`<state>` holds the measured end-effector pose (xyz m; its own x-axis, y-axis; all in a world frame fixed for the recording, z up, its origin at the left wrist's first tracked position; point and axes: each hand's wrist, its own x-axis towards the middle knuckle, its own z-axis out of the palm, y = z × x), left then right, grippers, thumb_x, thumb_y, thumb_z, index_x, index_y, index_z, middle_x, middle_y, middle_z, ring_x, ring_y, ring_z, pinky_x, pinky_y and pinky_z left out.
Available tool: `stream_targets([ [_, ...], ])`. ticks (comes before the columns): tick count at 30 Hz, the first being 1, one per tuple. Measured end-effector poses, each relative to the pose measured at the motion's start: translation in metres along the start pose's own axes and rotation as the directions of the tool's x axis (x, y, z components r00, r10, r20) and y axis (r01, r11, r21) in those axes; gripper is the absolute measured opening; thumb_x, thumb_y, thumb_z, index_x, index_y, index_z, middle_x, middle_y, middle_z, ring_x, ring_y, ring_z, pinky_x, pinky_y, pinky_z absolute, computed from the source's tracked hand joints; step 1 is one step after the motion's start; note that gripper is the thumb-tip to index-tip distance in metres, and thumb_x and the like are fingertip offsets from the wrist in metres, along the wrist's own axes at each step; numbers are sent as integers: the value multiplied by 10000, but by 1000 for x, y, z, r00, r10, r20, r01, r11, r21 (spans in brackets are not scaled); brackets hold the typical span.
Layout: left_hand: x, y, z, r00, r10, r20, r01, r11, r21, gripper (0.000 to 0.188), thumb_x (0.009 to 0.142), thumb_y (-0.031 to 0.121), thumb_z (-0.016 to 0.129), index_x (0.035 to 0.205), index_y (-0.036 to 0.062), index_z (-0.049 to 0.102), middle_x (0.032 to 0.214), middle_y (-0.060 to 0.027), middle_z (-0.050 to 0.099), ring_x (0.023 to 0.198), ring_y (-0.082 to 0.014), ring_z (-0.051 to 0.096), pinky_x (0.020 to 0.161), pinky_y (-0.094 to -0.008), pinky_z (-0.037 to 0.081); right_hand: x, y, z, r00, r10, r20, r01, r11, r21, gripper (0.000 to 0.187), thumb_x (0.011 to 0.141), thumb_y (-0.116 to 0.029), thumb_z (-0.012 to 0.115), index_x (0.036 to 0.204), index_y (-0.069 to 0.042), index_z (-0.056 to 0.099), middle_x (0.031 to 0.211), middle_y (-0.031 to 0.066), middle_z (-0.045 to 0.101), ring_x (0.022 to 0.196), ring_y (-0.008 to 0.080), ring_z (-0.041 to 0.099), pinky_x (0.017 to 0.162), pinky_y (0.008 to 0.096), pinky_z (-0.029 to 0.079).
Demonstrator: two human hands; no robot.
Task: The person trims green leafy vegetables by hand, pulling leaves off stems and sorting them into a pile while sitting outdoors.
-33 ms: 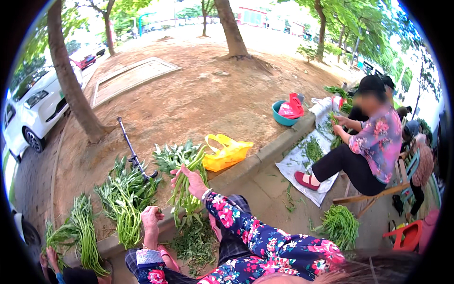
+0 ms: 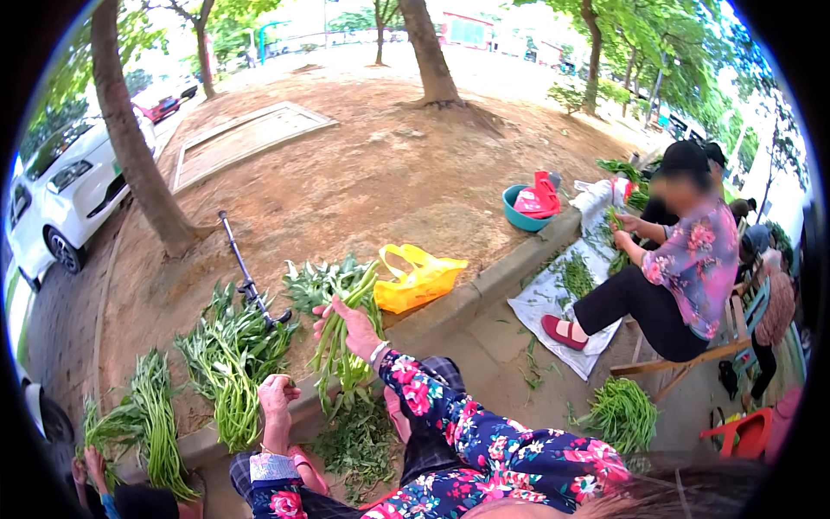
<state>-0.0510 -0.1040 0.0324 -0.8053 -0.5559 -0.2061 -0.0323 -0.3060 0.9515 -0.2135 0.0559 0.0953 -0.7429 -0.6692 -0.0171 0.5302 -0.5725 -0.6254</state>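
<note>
A bunch of long-stemmed leafy greens (image 2: 347,368) is gripped in my right hand (image 2: 353,333), its pale stems rising above the fingers and its leaves hanging below. Lower and to its left, my left hand (image 2: 277,400) is closed with the fingers curled; whatever is in it, if anything, cannot be made out. Under the held bunch, loose leaves (image 2: 359,441) are heaped on the ground between my feet. A large pile of the same greens (image 2: 226,368) lies left of my left hand. More leafy greens (image 2: 309,281) rest on the soil just behind my right hand.
A yellow plastic bag (image 2: 415,281) stands by the curb (image 2: 475,303), with a teal basin (image 2: 519,212) farther off. A walking stick (image 2: 246,277) lies on the soil. At right, a seated person (image 2: 692,251) handles greens; another person's hands (image 2: 91,467) touch greens at lower left.
The whole view has shifted slightly, so the surroundings sit a little farther right. Both hands keep nearly the same pose, and the right still grips the greens.
</note>
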Motion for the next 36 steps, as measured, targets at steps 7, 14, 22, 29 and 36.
stream_targets([
  [7, 0, 19, 0, 999, -12, 49, 10, 998, 58, 119, 787, 103, 490, 794, 24, 578, 667, -71, 602, 503, -156, 597, 493, -258, 500, 10, 0, 17, 997, 26, 69, -29, 998, 48, 374, 868, -376, 516, 800, -11, 562, 1026, 169, 586, 764, 252, 633, 676, 437, 540],
  [14, 10, 15, 2, 999, -13, 37, 11, 998, 65, 127, 781, 45, 471, 821, 4, 585, 657, -68, 589, 505, -157, 595, 494, -246, 492, 19, 0, -9, 993, 110, -53, -95, 969, 226, 355, 818, -384, 583, 761, -36, 545, 971, 150, 604, 745, 263, 626, 682, 466, 522],
  [22, 18, 8, 10, 997, -6, 80, 0, 998, 70, 156, 746, 11, 455, 807, 2, 598, 680, -68, 596, 517, -156, 595, 519, -249, 498, 12, -16, -27, 998, 46, -49, -34, 974, 225, 381, 818, -401, 569, 764, -24, 556, 1010, 164, 584, 776, 279, 617, 701, 471, 513],
  [29, -10, 11, 23, 934, -61, 352, -11, 980, 199, 205, 720, 6, 441, 832, -1, 613, 721, -55, 617, 612, -127, 592, 578, -225, 482, 9, -29, -31, 994, 1, -106, 28, 962, 273, 367, 799, -395, 598, 755, -32, 569, 1000, 145, 595, 781, 274, 608, 724, 475, 500],
  [36, -77, 48, 75, 694, 153, 704, -687, 433, 584, 208, 816, 127, 541, 990, 62, 634, 895, -120, 634, 818, -261, 606, 764, -306, 470, 13, -28, -27, 996, -19, -89, 45, 950, 309, 380, 797, -400, 601, 778, -22, 560, 991, 161, 593, 790, 294, 612, 719, 487, 502],
])
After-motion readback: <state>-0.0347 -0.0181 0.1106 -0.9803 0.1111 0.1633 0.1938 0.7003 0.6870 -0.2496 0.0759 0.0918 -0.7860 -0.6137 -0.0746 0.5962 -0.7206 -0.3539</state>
